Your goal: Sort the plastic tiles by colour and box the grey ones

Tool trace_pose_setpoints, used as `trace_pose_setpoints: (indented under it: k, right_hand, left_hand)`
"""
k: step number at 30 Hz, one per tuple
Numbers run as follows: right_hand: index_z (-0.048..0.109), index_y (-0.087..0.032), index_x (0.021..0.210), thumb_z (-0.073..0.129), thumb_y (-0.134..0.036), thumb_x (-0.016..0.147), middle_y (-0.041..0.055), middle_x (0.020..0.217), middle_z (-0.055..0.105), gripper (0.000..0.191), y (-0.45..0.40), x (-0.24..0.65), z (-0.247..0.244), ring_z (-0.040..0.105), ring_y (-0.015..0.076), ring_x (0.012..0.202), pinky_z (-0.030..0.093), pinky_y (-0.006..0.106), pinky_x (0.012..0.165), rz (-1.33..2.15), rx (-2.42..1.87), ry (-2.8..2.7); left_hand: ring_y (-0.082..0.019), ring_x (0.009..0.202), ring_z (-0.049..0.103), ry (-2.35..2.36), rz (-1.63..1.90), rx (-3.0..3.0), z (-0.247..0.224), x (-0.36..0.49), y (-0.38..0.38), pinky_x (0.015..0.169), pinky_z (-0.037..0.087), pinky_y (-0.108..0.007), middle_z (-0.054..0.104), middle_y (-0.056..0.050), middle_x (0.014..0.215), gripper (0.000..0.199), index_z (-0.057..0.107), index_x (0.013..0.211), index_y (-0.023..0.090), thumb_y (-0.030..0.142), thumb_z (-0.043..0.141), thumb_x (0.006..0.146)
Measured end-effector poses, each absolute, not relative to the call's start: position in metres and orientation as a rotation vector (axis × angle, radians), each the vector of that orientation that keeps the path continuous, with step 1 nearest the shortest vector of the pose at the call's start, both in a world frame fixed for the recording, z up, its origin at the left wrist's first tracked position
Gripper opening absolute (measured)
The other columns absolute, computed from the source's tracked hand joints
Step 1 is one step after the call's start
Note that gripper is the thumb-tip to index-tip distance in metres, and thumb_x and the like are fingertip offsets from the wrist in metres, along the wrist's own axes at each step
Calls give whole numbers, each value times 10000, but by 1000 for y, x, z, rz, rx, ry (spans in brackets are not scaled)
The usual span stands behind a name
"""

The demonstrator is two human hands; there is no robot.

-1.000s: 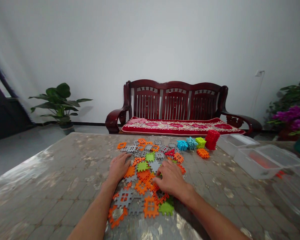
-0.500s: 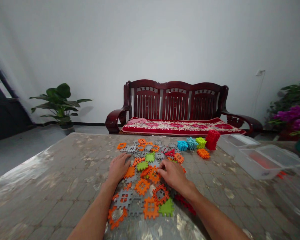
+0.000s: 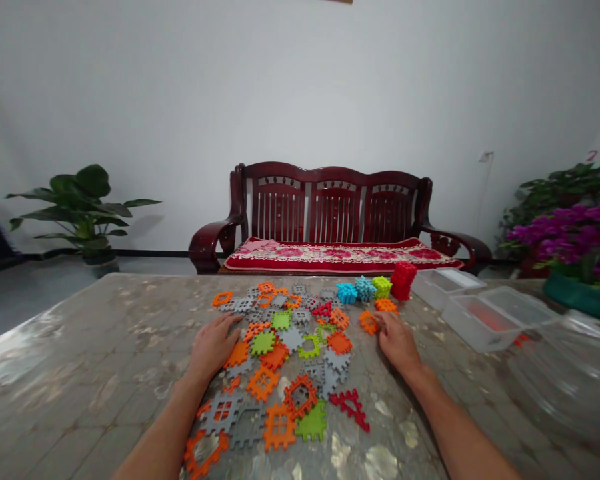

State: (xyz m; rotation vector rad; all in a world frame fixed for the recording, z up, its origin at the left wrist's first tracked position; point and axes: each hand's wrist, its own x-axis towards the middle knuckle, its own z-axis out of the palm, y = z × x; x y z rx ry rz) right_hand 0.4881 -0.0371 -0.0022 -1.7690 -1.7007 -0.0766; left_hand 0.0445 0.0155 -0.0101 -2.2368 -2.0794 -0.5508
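My right hand [image 3: 399,341] pinches an orange window-pattern building tile [image 3: 368,322] by its edge, low over the table just in front of a small orange stack [image 3: 386,305]. At the left edge of the spread tiles, my left hand [image 3: 214,343] lies on the table with its fingers stretched out beside an orange tile [image 3: 237,354]. Grey, orange, green and red toothed tiles lie loosely between both hands, some overlapping. Nearer to me are a green tile [image 3: 312,421] and a red triangular frame [image 3: 350,407].
Blue stacks [image 3: 365,289], a lime stack [image 3: 382,287] and a tall red stack [image 3: 403,280] stand at the back right. Clear plastic boxes [image 3: 480,327] sit right of them, near a flower pot [image 3: 580,293]. A wooden bench [image 3: 335,207] is behind the table [image 3: 105,373].
My right hand has moved from the middle of the pile to the right, carrying the orange window tile towards the small orange stack. My left hand stays beside the pile. The view has shifted right.
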Motion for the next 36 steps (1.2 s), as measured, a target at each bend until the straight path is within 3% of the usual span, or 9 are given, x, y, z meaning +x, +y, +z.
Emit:
trace_pose_setpoints:
  k: [3,9,17,24,36]
  right_hand:
    - [660,-156,1239,461,-29,734,117,1272,689,558,-38,488,-5,639,220,1164,464,322,1025,-26,-1948,-1676]
    - [585,-103,1386,554,-190,819,169,1331,664,574,-35,480,7,597,294,1235,425,372,1071,-56,-2122,-1778]
    - [638,-146,1321,618,-335,845,149,1278,690,513,-38,486,4,620,285,1175,453,352,1005,-19,-2026,-1871]
    - [630,-183,1339,605,-437,886,125,1171,731,520,-31,494,23,660,282,1098,484,353,917,-196,-2144,-1521]
    - [647,-153,1312,607,-476,882,201,1032,740,540,-2,519,34,692,333,985,508,408,816,-337,-2327,-1437]
  left_hand:
    - [-233,1352,560,-2069,-531,-2237,-11,44,17,1156,406,-404,624,-55,1448,421,692,1279,261,313,438,947]
    - [-235,1352,561,-2066,-524,-2244,-14,42,20,1158,407,-414,627,-57,1444,438,684,1287,255,315,430,935]
    - [-247,1350,562,-2055,-543,-2254,-16,40,21,1166,396,-427,624,-67,1445,462,685,1289,247,330,408,928]
    - [-258,1341,570,-2051,-593,-2253,-20,37,24,1156,403,-447,636,-69,1431,456,693,1269,256,349,408,926]
    - [-242,1328,582,-2056,-616,-2238,-23,35,24,1169,392,-424,645,-62,1421,440,702,1252,258,347,434,915]
